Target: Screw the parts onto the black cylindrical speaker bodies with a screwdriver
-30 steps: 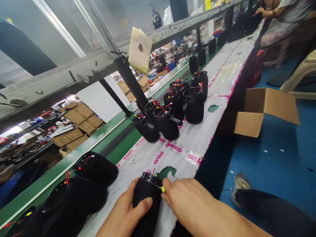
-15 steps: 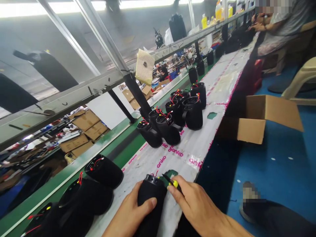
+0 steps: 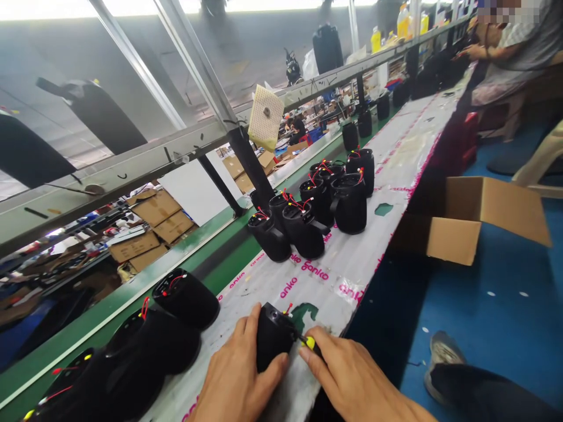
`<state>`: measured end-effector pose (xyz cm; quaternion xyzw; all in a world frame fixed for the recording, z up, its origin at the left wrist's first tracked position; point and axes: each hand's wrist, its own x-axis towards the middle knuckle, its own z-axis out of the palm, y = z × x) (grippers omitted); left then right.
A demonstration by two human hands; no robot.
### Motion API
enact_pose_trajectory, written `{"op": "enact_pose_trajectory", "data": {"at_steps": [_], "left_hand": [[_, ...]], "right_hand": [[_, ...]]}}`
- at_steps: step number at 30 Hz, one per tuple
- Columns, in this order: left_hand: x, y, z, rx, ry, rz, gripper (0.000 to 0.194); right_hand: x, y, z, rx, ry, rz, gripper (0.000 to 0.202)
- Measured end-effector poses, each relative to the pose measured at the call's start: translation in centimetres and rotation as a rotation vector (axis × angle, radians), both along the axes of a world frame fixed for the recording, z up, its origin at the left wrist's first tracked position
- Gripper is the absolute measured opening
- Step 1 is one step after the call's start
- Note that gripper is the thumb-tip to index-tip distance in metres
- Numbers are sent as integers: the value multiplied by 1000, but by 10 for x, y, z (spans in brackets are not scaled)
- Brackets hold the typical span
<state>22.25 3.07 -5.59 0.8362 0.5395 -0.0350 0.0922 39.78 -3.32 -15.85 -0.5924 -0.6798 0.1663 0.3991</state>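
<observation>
A black, fabric-looking cylindrical speaker housing [image 3: 271,340] leans on the bench in front of me, its dark rim with small holes turned up and towards the right. My left hand [image 3: 246,369] grips its body from the left, fingers behind and thumb in front. Pinched in my right hand [image 3: 338,363] is a slim pointed black tool with a yellow part [image 3: 309,342]; its tip touches or nearly touches the housing's right rim. The exact kind of tool is unclear. A short red wire [image 3: 287,309] sticks up beyond the rim.
More black housings with red wires stand ahead [image 3: 303,228] and lie at the left [image 3: 185,302]. The bench cover [image 3: 259,287] is printed white sheeting with torn holes. An open cardboard box [image 3: 453,237] sits on the floor at right. Another person [image 3: 510,64] sits further along.
The housing has tilted over, its rim swinging to the right, and my left hand has shifted on it. The tool tip has come down to the rim. The view has moved slightly.
</observation>
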Motion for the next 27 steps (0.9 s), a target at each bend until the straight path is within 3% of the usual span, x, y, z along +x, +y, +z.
{"op": "enact_pose_trajectory", "data": {"at_steps": [6, 27], "left_hand": [[-5, 8, 9, -101, -61, 17, 73], [-10, 14, 5, -114, -93, 11, 73]], "right_hand": [[-6, 7, 8, -28, -83, 31, 15], [-16, 15, -2, 52, -222, -33, 12]]}}
